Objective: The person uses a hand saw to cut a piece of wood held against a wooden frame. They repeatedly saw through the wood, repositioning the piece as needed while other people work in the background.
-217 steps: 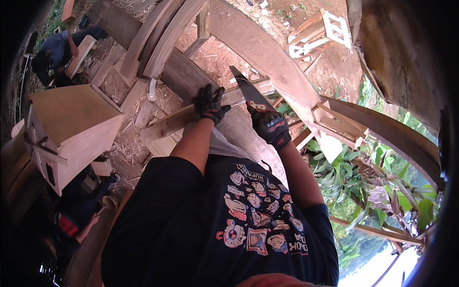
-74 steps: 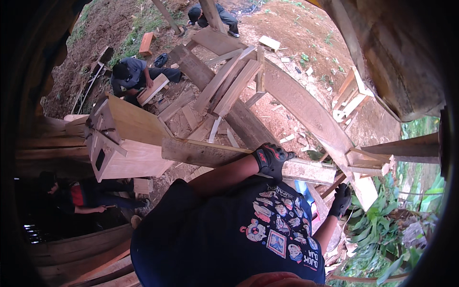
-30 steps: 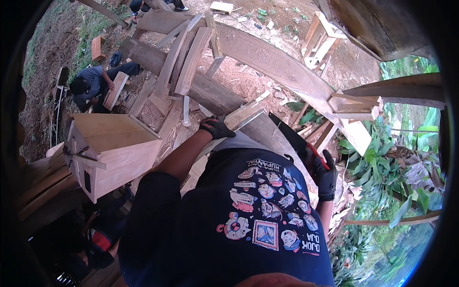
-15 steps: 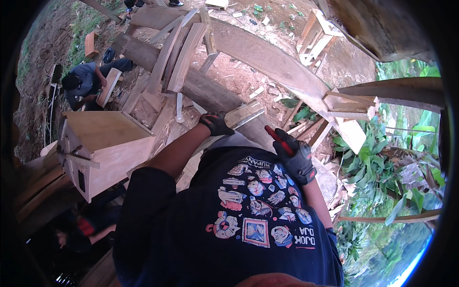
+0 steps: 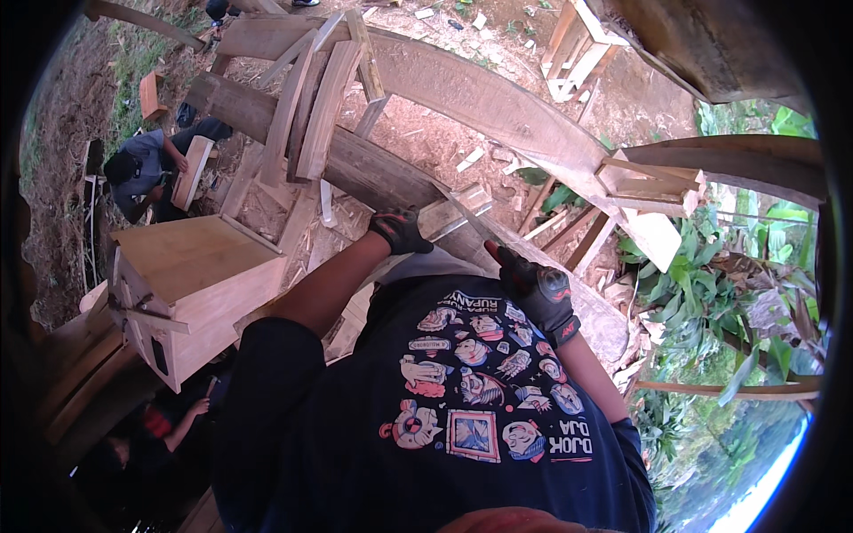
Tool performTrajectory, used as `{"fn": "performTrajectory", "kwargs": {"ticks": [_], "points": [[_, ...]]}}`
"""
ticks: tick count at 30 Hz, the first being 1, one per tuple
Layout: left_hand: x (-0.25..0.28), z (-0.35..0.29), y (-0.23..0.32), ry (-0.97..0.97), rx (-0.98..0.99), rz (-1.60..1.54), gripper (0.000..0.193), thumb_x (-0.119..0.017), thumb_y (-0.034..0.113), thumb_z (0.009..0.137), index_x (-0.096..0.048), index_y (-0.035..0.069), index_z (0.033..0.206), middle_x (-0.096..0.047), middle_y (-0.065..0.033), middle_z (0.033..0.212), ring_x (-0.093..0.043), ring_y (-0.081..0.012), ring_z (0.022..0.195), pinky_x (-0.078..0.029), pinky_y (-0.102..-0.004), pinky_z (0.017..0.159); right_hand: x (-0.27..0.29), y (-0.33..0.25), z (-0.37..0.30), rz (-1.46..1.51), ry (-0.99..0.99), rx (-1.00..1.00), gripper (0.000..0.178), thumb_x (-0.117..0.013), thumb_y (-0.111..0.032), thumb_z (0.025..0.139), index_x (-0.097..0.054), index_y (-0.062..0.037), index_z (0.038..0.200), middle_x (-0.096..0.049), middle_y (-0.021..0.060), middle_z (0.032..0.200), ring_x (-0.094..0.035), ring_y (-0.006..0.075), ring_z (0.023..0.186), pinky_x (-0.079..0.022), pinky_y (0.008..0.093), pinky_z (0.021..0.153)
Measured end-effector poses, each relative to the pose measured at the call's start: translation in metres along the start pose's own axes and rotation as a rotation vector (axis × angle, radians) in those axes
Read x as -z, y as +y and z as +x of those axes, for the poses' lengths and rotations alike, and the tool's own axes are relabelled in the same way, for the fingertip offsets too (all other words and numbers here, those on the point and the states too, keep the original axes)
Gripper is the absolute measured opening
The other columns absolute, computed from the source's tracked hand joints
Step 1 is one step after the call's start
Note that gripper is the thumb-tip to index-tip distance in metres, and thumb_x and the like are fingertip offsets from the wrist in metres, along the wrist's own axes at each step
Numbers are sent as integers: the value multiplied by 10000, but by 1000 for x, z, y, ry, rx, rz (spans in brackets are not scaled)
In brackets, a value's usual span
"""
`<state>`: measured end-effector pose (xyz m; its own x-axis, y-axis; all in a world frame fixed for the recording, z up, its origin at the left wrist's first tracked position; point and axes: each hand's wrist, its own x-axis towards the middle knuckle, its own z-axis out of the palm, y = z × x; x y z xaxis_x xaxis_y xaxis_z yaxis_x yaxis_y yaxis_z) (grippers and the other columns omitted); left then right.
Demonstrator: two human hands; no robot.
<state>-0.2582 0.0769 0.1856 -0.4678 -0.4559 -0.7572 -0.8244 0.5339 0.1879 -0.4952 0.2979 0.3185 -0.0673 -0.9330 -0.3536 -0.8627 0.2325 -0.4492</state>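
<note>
My left hand point(image 5: 402, 231), in a black glove, is closed on the left end of a short wooden block point(image 5: 458, 211) close in front of my body. Around the red handle of a long, thin-bladed tool point(image 5: 466, 216) is my gloved right hand point(image 5: 538, 291). The blade slants up and to the left across the block's right part; whether it touches the wood I cannot tell. A thick plank point(image 5: 373, 173) lies beneath and behind the block.
Left of me stands a pale wooden box point(image 5: 222, 298). Upright boards point(image 5: 329, 111) rise beyond my left hand. A person point(image 5: 147, 169) handles a board at the far left; another person's arm point(image 5: 187, 424) shows at lower left. A small wooden frame point(image 5: 653, 186) sits at right near plants.
My right hand has turned and shifted slightly left, and the tool's blade now shows across the block. My left hand stays on the block. The view has shifted a little.
</note>
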Motion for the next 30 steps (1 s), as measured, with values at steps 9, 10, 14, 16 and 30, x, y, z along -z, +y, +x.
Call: {"fn": "performTrajectory", "kwargs": {"ticks": [9,10,14,16,30], "points": [[5,8,5,-4,-10,-43,1038,-828,684,721,-592,58,1515,-673,-241,1455,-657,-379,1349,-524,-467,1130,-6,9,-8,144,43,59,587,-696,-254,991,-576,-256,1566,-772,111,918,-745,324,733,-567,467,642],[0,16,4,-46,-22,-93,1078,-823,700,715,-563,65,1546,-659,-248,1473,-645,-380,1365,-515,-464,1144,0,8,-7,126,54,33,560,-685,-233,995,-594,-248,1547,-773,101,892,-749,321,735,-576,459,652],[3,22,22,-67,-59,-60,1118,-830,705,698,-538,68,1569,-653,-243,1486,-642,-382,1373,-516,-469,1144,-11,10,14,155,84,20,474,-601,-232,1029,-639,-224,1501,-776,99,882,-754,339,750,-590,482,695],[3,22,28,-28,-63,-56,1118,-837,724,669,-569,85,1547,-657,-233,1486,-653,-374,1363,-524,-481,1140,-20,21,30,134,111,70,511,-590,-220,1044,-584,-234,1554,-785,146,1054,-748,373,787,-589,507,721],[-53,57,5,-63,-104,-37,1127,-825,711,734,-500,74,1604,-605,-233,1549,-582,-372,1444,-453,-448,1204,-36,25,61,42,54,97,425,-558,-228,1038,-677,-220,1446,-796,177,1122,-771,395,857,-612,526,722]]}}
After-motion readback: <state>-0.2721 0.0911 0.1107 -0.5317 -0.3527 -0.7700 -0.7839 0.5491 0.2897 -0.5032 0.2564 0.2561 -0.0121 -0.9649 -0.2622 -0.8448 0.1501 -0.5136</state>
